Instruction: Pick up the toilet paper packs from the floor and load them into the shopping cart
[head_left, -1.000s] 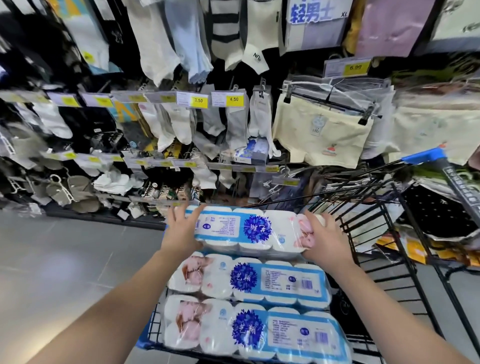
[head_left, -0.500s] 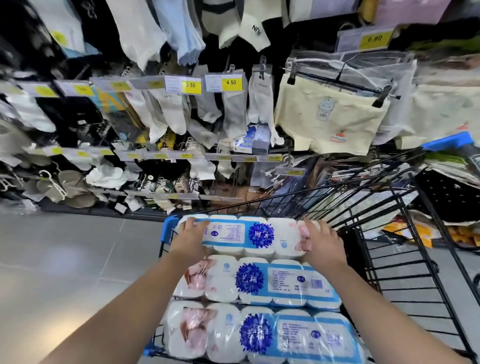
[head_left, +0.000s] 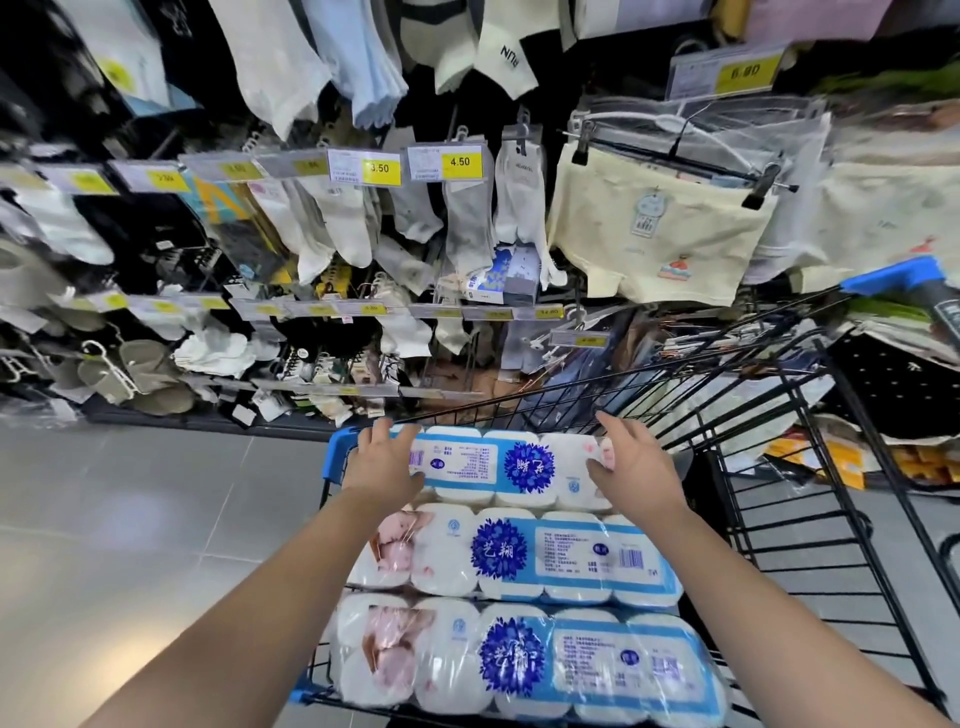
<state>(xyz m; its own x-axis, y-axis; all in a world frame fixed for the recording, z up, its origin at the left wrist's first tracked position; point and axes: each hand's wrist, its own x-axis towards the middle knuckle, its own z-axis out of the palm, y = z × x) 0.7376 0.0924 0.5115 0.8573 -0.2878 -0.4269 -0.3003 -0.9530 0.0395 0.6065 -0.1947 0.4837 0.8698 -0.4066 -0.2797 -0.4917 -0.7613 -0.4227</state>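
Status: loading is well advanced.

1. Floor, left of the cart: no toilet paper pack lies on the visible part. Whether more packs wait outside the view cannot be told.
2. Left hand: its fingers curl over the left end of the far pack, with the thumb on the near face, so it grips that end.
3. Load: three packs lie side by side across the left part of the shopping cart. The far pack lies against the blue far corner, the middle pack touches it, and the near pack follows. The far pack looks seated at the level of the others.
4. Right hand: it is open, with the palm pressed against the right end of the far pack and the fingers straight.
5. Right part of the shopping cart: bare wire shows, with room for further packs.

Remaining, as judged: release the far pack, then collect any packs left.
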